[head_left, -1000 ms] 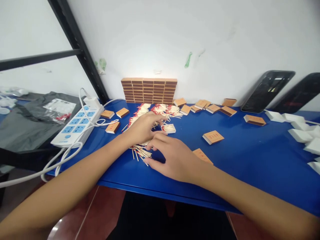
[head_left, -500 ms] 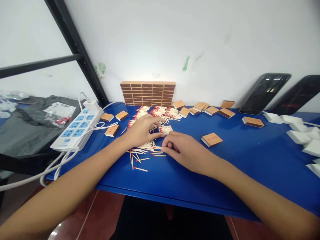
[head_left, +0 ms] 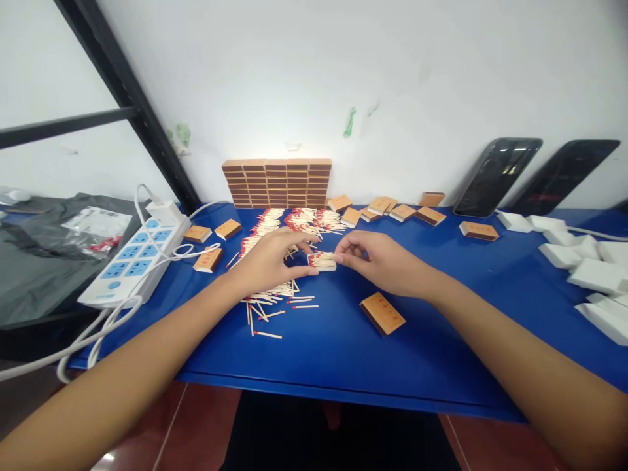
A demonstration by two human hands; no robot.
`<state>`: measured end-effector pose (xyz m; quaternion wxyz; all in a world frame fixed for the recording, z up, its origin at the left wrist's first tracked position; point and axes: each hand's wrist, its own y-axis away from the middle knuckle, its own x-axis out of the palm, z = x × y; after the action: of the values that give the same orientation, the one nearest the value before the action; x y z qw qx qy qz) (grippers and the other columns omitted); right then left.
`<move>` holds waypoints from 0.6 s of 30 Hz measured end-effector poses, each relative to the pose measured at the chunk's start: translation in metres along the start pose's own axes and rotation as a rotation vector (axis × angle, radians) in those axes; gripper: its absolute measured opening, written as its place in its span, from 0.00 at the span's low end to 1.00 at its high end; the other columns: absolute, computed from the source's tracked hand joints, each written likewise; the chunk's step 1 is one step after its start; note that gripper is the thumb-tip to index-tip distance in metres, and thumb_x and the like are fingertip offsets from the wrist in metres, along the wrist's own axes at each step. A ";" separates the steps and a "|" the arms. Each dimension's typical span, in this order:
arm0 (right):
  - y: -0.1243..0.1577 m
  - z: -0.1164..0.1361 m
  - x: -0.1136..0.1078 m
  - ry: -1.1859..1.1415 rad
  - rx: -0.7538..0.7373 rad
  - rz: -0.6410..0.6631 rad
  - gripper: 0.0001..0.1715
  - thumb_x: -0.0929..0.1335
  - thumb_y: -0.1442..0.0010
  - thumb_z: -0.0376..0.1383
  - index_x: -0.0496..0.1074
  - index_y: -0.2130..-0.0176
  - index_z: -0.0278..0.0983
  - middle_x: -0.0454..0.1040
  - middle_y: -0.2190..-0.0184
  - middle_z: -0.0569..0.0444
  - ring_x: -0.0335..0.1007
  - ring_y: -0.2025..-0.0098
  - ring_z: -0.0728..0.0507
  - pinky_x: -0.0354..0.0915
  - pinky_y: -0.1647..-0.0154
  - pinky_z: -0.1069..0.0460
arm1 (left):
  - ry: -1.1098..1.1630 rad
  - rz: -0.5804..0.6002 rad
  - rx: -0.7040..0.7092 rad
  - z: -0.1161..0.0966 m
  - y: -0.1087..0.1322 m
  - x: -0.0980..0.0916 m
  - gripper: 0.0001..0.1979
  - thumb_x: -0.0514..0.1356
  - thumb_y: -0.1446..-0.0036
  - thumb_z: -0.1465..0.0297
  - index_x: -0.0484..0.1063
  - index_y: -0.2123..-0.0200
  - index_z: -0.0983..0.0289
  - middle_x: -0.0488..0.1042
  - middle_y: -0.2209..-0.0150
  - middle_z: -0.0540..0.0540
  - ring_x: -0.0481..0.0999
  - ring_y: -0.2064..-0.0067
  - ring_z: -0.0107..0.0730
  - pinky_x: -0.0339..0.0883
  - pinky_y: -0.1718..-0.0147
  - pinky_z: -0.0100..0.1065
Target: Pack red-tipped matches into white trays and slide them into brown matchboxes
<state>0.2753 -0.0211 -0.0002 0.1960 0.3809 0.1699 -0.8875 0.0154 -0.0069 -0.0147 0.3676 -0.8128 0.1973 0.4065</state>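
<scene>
A small white matchbox tray [head_left: 326, 267], part-filled with red-tipped matches, sits between my hands. My left hand [head_left: 267, 260] is closed on its left end, thumb in front and fingers behind. My right hand [head_left: 375, 260] pinches a few matches [head_left: 330, 257] by their pale ends at the tray's right side, their heads pointing left over it. A big heap of loose matches [head_left: 265, 229] lies behind and under my left hand, and several stray matches [head_left: 267, 335] are scattered in front. An orange matchbox [head_left: 385, 314] lies flat below my right wrist.
A stacked wall of matchboxes [head_left: 277, 185] stands against the wall. More matchboxes [head_left: 377, 205] lie to its right, and a few [head_left: 209, 260] at left beside a power strip [head_left: 142, 252] with cables. Two phones [head_left: 498, 176] lean at right, near white trays [head_left: 596, 275].
My right hand has lifted matches from the tabletop to the tray. The orange matchbox near my right wrist has slid closer to me and turned. The camera view has shifted slightly right.
</scene>
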 end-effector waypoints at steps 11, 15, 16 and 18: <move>-0.001 -0.005 0.009 0.062 0.028 0.022 0.14 0.66 0.29 0.43 0.75 0.61 0.37 0.75 0.67 0.52 0.67 0.66 0.45 0.60 0.64 0.50 | 0.020 0.017 0.012 -0.010 -0.001 -0.001 0.27 0.74 0.43 0.64 0.74 0.41 0.58 0.85 0.55 0.52 0.81 0.49 0.42 0.70 0.48 0.42; 0.000 -0.006 0.012 0.113 -0.029 -0.012 0.12 0.67 0.30 0.41 0.75 0.63 0.38 0.75 0.66 0.52 0.68 0.64 0.44 0.61 0.62 0.49 | 0.043 0.015 0.027 -0.007 0.000 0.001 0.27 0.74 0.42 0.64 0.73 0.41 0.59 0.85 0.55 0.51 0.82 0.50 0.40 0.70 0.47 0.41; 0.001 -0.006 0.013 0.128 -0.042 -0.017 0.11 0.67 0.30 0.40 0.75 0.63 0.38 0.75 0.66 0.52 0.69 0.64 0.44 0.61 0.62 0.49 | 0.045 0.016 0.028 -0.007 0.000 0.001 0.28 0.74 0.42 0.64 0.73 0.41 0.59 0.85 0.55 0.51 0.82 0.50 0.40 0.70 0.47 0.41; 0.002 -0.005 0.014 0.158 -0.068 -0.022 0.10 0.67 0.31 0.38 0.75 0.63 0.38 0.75 0.65 0.51 0.69 0.63 0.44 0.61 0.61 0.49 | 0.038 0.017 0.025 -0.008 0.000 0.001 0.28 0.75 0.43 0.64 0.73 0.41 0.59 0.85 0.55 0.52 0.82 0.50 0.40 0.71 0.48 0.41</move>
<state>0.2708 -0.0237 -0.0140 0.1851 0.4408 0.2193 -0.8505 0.0205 -0.0131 -0.0119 0.3704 -0.8140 0.2163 0.3916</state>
